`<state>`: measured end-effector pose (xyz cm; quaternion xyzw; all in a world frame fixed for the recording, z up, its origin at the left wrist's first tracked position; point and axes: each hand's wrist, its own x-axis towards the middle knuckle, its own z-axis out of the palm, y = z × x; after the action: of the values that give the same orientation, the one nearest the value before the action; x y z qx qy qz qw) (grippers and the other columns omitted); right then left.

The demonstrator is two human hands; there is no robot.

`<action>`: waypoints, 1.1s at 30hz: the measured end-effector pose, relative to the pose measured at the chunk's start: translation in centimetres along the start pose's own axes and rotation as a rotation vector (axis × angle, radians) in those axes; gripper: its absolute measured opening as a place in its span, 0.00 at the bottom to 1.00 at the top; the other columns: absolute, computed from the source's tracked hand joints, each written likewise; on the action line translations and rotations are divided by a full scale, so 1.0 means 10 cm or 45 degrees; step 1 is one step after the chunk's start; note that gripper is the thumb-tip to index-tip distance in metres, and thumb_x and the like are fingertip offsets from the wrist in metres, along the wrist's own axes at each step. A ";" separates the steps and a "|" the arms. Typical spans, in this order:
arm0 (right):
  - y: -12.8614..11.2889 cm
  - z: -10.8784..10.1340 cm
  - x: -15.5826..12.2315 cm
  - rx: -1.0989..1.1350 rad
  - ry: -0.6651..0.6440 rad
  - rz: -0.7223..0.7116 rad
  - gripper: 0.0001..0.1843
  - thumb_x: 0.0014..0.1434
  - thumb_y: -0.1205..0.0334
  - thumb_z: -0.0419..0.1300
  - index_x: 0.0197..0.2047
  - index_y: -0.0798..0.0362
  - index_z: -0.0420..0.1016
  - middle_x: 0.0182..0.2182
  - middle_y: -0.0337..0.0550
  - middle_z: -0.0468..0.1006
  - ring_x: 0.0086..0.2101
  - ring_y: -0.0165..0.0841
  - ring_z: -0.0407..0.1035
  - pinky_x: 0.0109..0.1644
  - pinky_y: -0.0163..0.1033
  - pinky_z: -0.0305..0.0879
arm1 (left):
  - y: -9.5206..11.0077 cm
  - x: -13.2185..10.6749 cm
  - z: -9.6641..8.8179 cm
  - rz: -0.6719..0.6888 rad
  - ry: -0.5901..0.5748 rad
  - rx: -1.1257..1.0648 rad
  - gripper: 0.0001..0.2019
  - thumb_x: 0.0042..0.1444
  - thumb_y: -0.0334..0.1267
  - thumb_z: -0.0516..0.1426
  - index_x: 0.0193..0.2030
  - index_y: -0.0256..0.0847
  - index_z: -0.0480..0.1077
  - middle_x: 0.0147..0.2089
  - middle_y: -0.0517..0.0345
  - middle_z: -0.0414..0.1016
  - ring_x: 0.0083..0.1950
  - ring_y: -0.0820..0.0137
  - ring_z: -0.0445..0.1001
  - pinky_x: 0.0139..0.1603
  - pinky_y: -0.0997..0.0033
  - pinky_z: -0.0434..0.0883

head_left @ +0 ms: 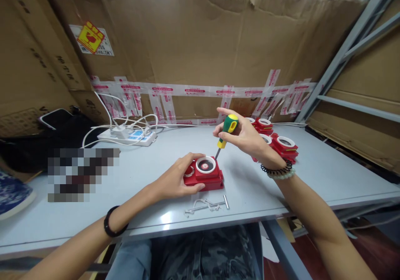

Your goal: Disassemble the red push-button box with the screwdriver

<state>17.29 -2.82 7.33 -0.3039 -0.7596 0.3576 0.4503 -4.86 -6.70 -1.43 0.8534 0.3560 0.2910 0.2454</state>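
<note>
Right now, the left hand (pixel 189 173) is steadying a red unit (pixel 211 185) on the worktop (pixel 250 194), its grip clasping the unit with the thumb along the near side and the fingers around the far side. The unit is lying near the front edge, with its white ring (pixel 205 171) facing up. The right hand (pixel 248 136) is grasping a driver (pixel 230 123), its grip pinching the handle between thumb and fingers while one finger is sticking out. The shaft is slanting down to the far right corner of the unit, just beside the ring; whether the tip is sitting in a screw, I cannot tell.

The step in hand seems to be working a fastener at that corner. The next move is probably calling for a well-seated tip, the driver lining up straighter over the corner, and the left hand bracing the unit against any twist. A T-bar (pixel 226 202) is lying just in front among small loose pieces, and more red units (pixel 286 146) are standing beyond the right forearm.
</note>
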 end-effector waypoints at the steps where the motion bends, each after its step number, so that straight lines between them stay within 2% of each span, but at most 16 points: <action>1: 0.01 0.02 0.00 -0.027 0.046 -0.007 0.32 0.52 0.60 0.61 0.58 0.55 0.58 0.33 0.41 0.75 0.34 0.33 0.70 0.38 0.42 0.68 | 0.00 0.00 0.00 0.002 -0.001 0.003 0.32 0.50 0.43 0.62 0.60 0.45 0.55 0.60 0.47 0.64 0.57 0.56 0.68 0.58 0.54 0.67; 4: 0.05 0.10 0.00 -0.389 0.271 -0.101 0.18 0.52 0.55 0.62 0.45 0.54 0.68 0.29 0.38 0.71 0.30 0.31 0.66 0.36 0.41 0.65 | 0.00 0.00 0.00 0.007 0.000 0.009 0.32 0.50 0.43 0.62 0.60 0.45 0.55 0.60 0.48 0.64 0.57 0.57 0.68 0.58 0.55 0.67; 6: 0.07 0.11 0.00 -0.593 0.340 -0.134 0.17 0.53 0.51 0.62 0.39 0.54 0.70 0.27 0.37 0.69 0.27 0.30 0.62 0.34 0.41 0.63 | 0.00 0.00 0.00 0.002 0.005 0.017 0.33 0.50 0.43 0.62 0.61 0.45 0.55 0.59 0.48 0.64 0.56 0.57 0.68 0.58 0.55 0.67; 7: 0.08 0.10 0.00 -0.623 0.335 -0.129 0.18 0.52 0.50 0.63 0.39 0.54 0.70 0.26 0.36 0.68 0.26 0.30 0.62 0.33 0.40 0.63 | 0.00 0.00 0.00 -0.002 0.006 0.023 0.33 0.50 0.43 0.62 0.61 0.45 0.55 0.59 0.48 0.64 0.56 0.57 0.68 0.57 0.55 0.67; 10: 0.08 0.02 0.01 -0.510 0.243 -0.087 0.26 0.49 0.52 0.66 0.49 0.55 0.69 0.29 0.38 0.71 0.28 0.31 0.65 0.34 0.41 0.66 | 0.00 0.00 0.00 -0.012 0.002 0.026 0.33 0.50 0.44 0.62 0.61 0.45 0.55 0.59 0.48 0.64 0.56 0.56 0.68 0.57 0.54 0.67; 12: 0.08 -0.03 0.00 -0.349 0.168 -0.076 0.34 0.48 0.55 0.67 0.57 0.54 0.62 0.33 0.41 0.73 0.33 0.34 0.70 0.38 0.43 0.69 | 0.00 0.00 0.00 -0.011 0.000 0.015 0.33 0.49 0.43 0.62 0.61 0.45 0.55 0.59 0.48 0.64 0.56 0.56 0.68 0.57 0.54 0.67; 14: 0.08 -0.04 0.00 -0.185 0.089 -0.079 0.38 0.50 0.58 0.65 0.61 0.52 0.55 0.36 0.42 0.74 0.38 0.36 0.72 0.43 0.45 0.71 | 0.00 0.00 -0.01 -0.010 0.001 0.006 0.33 0.49 0.43 0.62 0.61 0.45 0.55 0.59 0.48 0.64 0.56 0.56 0.68 0.57 0.54 0.67; 16: 0.09 -0.01 -0.01 -0.122 0.069 -0.094 0.36 0.53 0.59 0.63 0.61 0.51 0.52 0.37 0.42 0.74 0.39 0.35 0.72 0.43 0.45 0.71 | 0.00 0.00 -0.01 -0.012 -0.001 0.002 0.33 0.50 0.43 0.62 0.61 0.45 0.55 0.60 0.48 0.64 0.56 0.56 0.68 0.57 0.54 0.67; 17: 0.09 0.02 -0.02 -0.168 0.098 -0.105 0.32 0.53 0.59 0.62 0.59 0.52 0.54 0.37 0.43 0.74 0.38 0.35 0.71 0.42 0.44 0.71 | 0.00 0.00 -0.01 -0.011 0.000 0.002 0.33 0.50 0.43 0.62 0.61 0.45 0.55 0.60 0.48 0.64 0.57 0.56 0.68 0.57 0.54 0.67; 21: 0.12 0.11 -0.01 -0.568 0.288 -0.143 0.18 0.53 0.55 0.63 0.45 0.54 0.67 0.36 0.44 0.73 0.36 0.35 0.68 0.41 0.45 0.68 | 0.01 0.00 -0.01 0.001 0.004 0.011 0.33 0.50 0.43 0.62 0.61 0.45 0.55 0.60 0.49 0.64 0.57 0.57 0.69 0.58 0.56 0.67; 23: 0.12 0.10 -0.01 -0.547 0.263 -0.159 0.19 0.53 0.56 0.63 0.46 0.55 0.67 0.37 0.45 0.74 0.36 0.36 0.69 0.41 0.45 0.68 | 0.01 0.00 -0.01 0.001 -0.002 0.016 0.32 0.50 0.43 0.62 0.61 0.45 0.55 0.60 0.48 0.64 0.56 0.57 0.69 0.57 0.56 0.68; 26: 0.09 0.07 0.00 -0.212 0.100 -0.128 0.29 0.53 0.60 0.62 0.57 0.53 0.59 0.41 0.46 0.74 0.40 0.35 0.71 0.42 0.43 0.71 | 0.01 0.00 -0.01 -0.009 -0.011 0.020 0.32 0.51 0.43 0.62 0.61 0.45 0.54 0.60 0.48 0.64 0.56 0.57 0.69 0.57 0.56 0.68; 28: 0.07 0.06 -0.01 -0.077 0.040 -0.090 0.31 0.53 0.62 0.61 0.59 0.52 0.56 0.42 0.46 0.74 0.41 0.35 0.72 0.42 0.42 0.72 | 0.01 0.00 -0.01 -0.007 -0.012 0.017 0.32 0.51 0.43 0.61 0.61 0.45 0.54 0.59 0.48 0.64 0.56 0.57 0.69 0.57 0.56 0.68; 33: 0.06 0.11 -0.03 -0.364 0.177 -0.185 0.17 0.54 0.60 0.61 0.46 0.55 0.67 0.37 0.44 0.75 0.38 0.35 0.71 0.42 0.43 0.70 | 0.01 0.00 0.00 0.014 -0.001 0.006 0.32 0.51 0.43 0.61 0.61 0.45 0.55 0.59 0.48 0.64 0.56 0.58 0.69 0.56 0.57 0.68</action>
<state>16.52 -3.04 6.28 -0.3331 -0.7897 0.1905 0.4787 -4.86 -6.73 -1.38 0.8560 0.3520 0.2911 0.2421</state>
